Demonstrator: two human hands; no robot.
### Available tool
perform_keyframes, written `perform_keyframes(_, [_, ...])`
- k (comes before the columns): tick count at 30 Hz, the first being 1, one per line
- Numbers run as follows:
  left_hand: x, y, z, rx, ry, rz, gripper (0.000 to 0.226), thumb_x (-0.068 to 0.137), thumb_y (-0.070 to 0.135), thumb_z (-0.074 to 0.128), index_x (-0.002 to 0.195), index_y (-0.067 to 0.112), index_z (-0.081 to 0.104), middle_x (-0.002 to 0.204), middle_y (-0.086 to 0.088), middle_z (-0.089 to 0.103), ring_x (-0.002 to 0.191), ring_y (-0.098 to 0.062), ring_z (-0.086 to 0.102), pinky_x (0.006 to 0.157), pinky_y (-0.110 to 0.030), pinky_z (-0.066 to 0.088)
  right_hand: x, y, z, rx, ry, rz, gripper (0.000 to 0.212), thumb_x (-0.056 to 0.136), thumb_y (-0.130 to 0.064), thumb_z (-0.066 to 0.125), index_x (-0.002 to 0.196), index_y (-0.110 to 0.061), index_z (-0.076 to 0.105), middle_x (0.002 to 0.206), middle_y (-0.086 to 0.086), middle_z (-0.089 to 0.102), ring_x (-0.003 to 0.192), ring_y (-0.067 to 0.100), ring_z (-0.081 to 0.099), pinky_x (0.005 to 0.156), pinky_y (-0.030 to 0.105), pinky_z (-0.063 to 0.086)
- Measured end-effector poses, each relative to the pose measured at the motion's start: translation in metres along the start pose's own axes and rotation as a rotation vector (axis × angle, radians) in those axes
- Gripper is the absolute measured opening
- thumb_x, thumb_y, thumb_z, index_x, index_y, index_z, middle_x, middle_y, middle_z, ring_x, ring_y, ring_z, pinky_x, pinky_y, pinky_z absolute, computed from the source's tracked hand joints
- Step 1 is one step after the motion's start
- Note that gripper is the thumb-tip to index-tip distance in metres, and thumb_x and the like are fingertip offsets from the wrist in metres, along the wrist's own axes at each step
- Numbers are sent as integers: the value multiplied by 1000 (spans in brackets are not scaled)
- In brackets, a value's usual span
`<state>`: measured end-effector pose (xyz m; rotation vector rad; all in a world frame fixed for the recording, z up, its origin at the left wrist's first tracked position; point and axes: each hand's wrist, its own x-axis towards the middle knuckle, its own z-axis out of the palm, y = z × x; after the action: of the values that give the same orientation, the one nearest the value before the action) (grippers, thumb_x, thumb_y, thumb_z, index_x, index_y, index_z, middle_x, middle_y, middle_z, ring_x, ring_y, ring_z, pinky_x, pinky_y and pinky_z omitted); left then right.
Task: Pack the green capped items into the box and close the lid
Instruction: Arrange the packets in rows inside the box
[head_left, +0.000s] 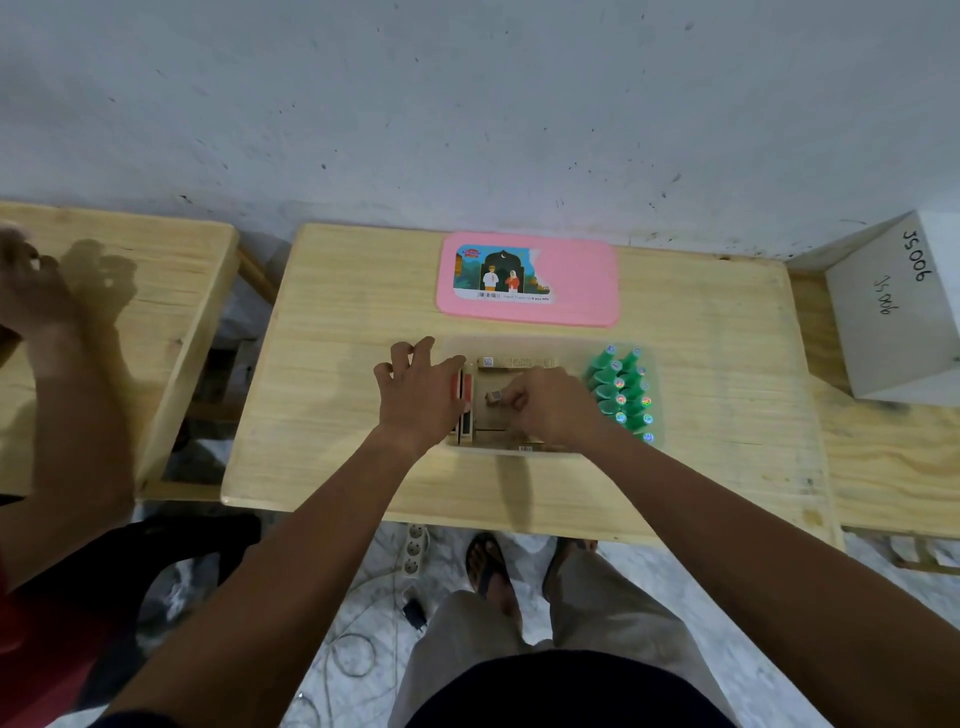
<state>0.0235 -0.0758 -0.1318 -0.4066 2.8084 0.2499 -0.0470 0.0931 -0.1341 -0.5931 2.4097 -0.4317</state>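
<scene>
A clear plastic box (519, 345) stands in the middle of the wooden table (337, 467). Several green capped items (621, 395) stand packed in rows at its right end. Flat cartons (517, 362) lie in the rest of the box. My left hand (418, 397) rests with spread fingers on the box's left end, over a red-and-white packet (464, 391). My right hand (550, 405) is inside the box, its fingertips pinched on a small grey item (494, 396). The pink lid (527, 280) with a picture label lies flat behind the box.
A white carton (893, 317) marked JS006 sits on the bench at the right. Another person's hand (31, 291) and arm reach over a second wooden table (156, 291) at the left. A power strip (415, 551) and cables lie on the floor by my feet.
</scene>
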Motion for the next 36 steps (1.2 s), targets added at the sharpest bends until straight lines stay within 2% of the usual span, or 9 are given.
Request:
perform_keyframes(3, [1,1,-1,-52,-41,-25,58,86,41,66,141,38,45,154,-4,31,139,-34,17,107,-48,23,-5,3,1,-153,-93,-86,51,74,-19,68,122,-35,66,112,-5,70,105,21,64,73,26,46])
perform_keyframes(8, [4,3,-5,-86,-68,-45,59,86,36,66,141,38,44,151,-3,38,140,-32,17,107,-47,24,-3,2,5,-289,-44,-167,37,77,-14,62,110,-29,67,111,2,69,103,28,65,71,31,47])
perform_keyframes(12, [3,2,-4,-94,-62,-36,57,87,36,66,140,38,46,147,-2,43,139,-31,19,106,-48,25,1,7,4,-253,17,-140,28,76,-23,65,104,-29,68,102,1,71,98,29,66,69,32,47])
perform_keyframes(15, [4,2,-4,-108,-61,-42,57,86,35,66,140,38,46,145,-1,45,139,-31,20,106,-47,26,3,8,1,-199,93,-68,38,77,-27,68,115,-25,68,108,7,68,101,32,63,73,35,48])
perform_keyframes(20, [5,2,-4,-109,-63,-42,58,86,34,67,140,37,46,141,0,48,139,-31,20,105,-47,26,2,4,3,-210,109,-34,45,72,-33,72,116,-25,64,109,5,66,102,31,63,75,36,51])
perform_keyframes(25, [4,3,-5,-118,-71,-49,57,87,34,66,140,36,45,142,0,48,139,-31,20,105,-47,25,1,1,9,-310,101,-73,44,74,-24,65,118,-23,59,111,7,63,103,33,63,76,39,51])
perform_keyframes(32, [3,4,-5,-141,-67,-68,58,87,33,65,142,37,44,143,0,47,139,-30,19,105,-46,24,-1,6,-4,-58,64,31,60,62,-30,74,120,-25,61,111,5,68,99,29,63,76,33,53])
perform_keyframes(36, [3,5,-4,-139,-65,-70,59,88,32,64,142,36,44,142,-1,48,139,-31,20,105,-47,25,-2,7,-6,89,69,40,51,61,-36,74,111,-29,65,107,1,71,97,24,64,80,35,54])
